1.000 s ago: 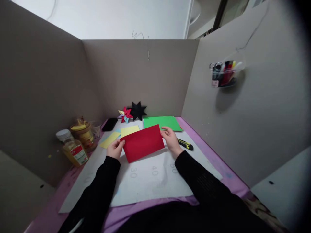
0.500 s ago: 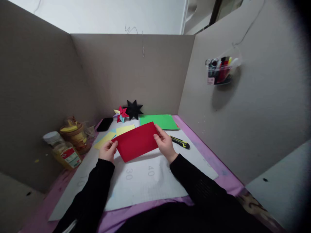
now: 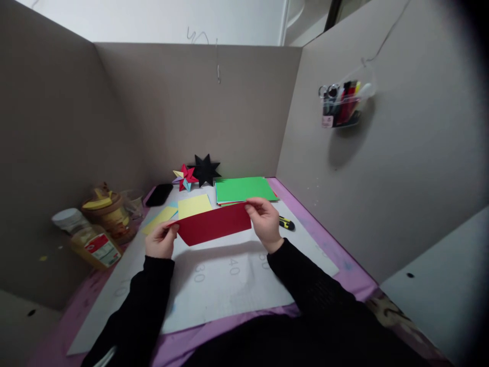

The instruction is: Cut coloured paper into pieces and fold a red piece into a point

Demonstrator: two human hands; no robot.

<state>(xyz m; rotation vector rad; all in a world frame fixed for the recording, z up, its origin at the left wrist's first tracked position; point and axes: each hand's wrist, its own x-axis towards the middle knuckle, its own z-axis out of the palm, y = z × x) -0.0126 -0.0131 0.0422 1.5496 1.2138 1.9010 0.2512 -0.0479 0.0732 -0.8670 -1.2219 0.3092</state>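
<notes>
A sheet of red paper (image 3: 216, 224) is stretched between my two hands, lifted above the white board (image 3: 217, 295) and casting a shadow on it. My left hand (image 3: 161, 239) pinches the sheet's left edge near the upper corner. At the opposite end, my right hand (image 3: 264, 221) grips the upper right corner between thumb and fingers. Behind the red sheet lie yellow paper pieces (image 3: 194, 205). A yellow and black utility knife (image 3: 286, 223) lies just beyond my right hand, partly hidden by it.
Green paper (image 3: 246, 189) tops a stack at the back. Nearby stand a black paper star (image 3: 206, 169) and a multicoloured star (image 3: 185, 177), with a phone (image 3: 159, 195) to their left. A glue bottle (image 3: 95, 247) and pot (image 3: 109, 216) stand left; a tool holder (image 3: 342, 107) hangs right.
The red sheet has tipped so that its face looks narrower, and both hands have moved slightly apart. My right hand now holds it nearer the upper corner. The camera view has shifted a little.
</notes>
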